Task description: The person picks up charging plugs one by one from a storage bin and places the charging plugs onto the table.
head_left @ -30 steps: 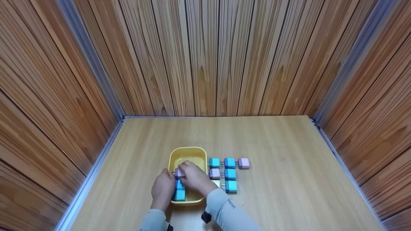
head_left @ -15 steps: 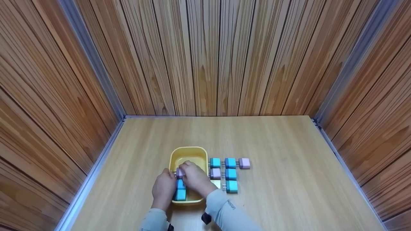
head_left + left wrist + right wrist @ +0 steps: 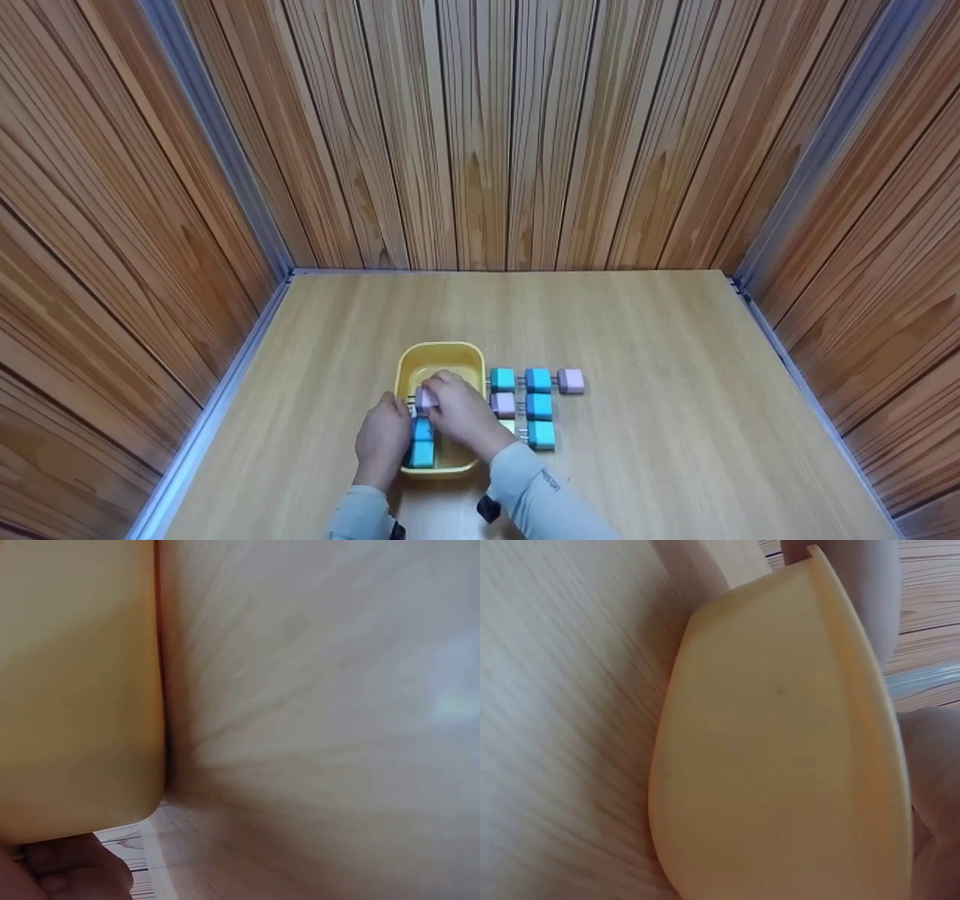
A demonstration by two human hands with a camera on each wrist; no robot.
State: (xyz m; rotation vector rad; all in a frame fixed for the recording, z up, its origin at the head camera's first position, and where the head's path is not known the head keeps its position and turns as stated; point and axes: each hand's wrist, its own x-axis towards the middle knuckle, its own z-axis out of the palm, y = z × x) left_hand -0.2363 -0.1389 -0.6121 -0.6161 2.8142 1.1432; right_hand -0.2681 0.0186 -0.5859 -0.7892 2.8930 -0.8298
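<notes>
Brown wood-panelled walls [image 3: 480,135] stand on three sides of a pale, wood-grain flat surface [image 3: 637,322]. On it sits a yellow, round-cornered rectangular plastic tray [image 3: 442,349]. Two light grey-green fabric sleeves [image 3: 551,495] reach in from the near side. The right hand [image 3: 461,412] is over the tray, its fingers pinching a pink, block-shaped plastic plug [image 3: 426,400] near the left wall, prongs pointing left. The left hand [image 3: 384,433] is at the tray's left rim, close to that plug; whether its fingers grip or merely touch there, I cannot tell. Inside the tray, along the same wall and nearer the person, lie a blue block-shaped plug [image 3: 423,429] and a turquoise block-shaped plug [image 3: 422,453]. Right of the tray, seven more block-shaped plugs lie in three rows: turquoise [image 3: 502,379], blue [image 3: 538,380] and pink [image 3: 571,381] farthest; pink [image 3: 503,405] and blue [image 3: 539,406] next; cream [image 3: 508,425], partly hidden by the right arm, and turquoise [image 3: 541,434] nearest.
</notes>
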